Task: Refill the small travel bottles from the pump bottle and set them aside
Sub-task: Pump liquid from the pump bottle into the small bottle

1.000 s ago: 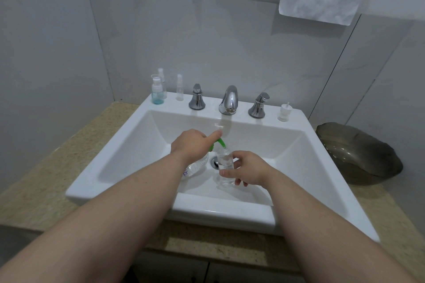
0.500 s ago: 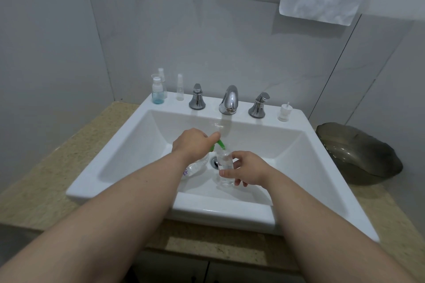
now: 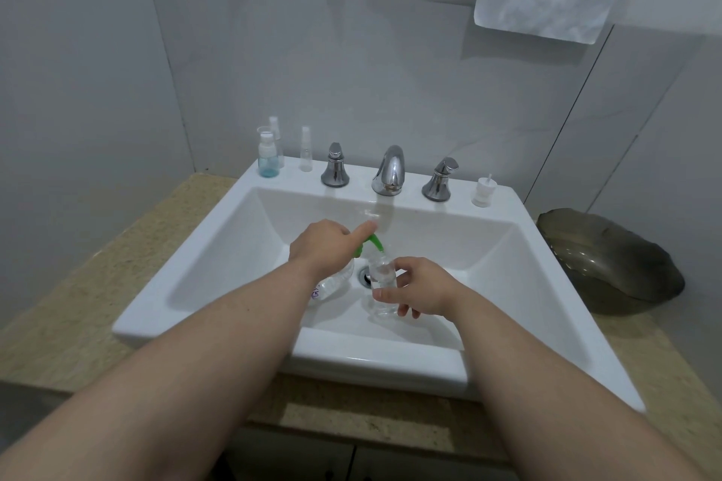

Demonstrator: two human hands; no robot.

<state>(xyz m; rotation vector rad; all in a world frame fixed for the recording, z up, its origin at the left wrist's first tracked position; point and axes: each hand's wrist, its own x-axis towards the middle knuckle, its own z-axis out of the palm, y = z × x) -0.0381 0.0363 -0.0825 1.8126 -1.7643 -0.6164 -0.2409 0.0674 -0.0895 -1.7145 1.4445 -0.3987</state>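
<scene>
Travel bottle [image 3: 381, 277] is held upright over the sink [image 3: 488, 246] basin, pinched by the right hand [image 3: 422, 291], mouth just under the green nozzle [image 3: 376, 242], presumably so drips fall inside; the left hand [image 3: 322, 246] curls round the tilted pump bottle [image 3: 332, 285], forefinger pressing its head.

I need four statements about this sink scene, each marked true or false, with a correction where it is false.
1. The right hand holds a small clear bottle over the sink. True.
2. The dark bowl lies inside the sink. False: it stands on the counter, to the right of the sink.
3. A blue-filled bottle stands on the sink's back ledge, left of the faucet. True.
4. The left hand is on the faucet. False: it is on the pump bottle.
</scene>
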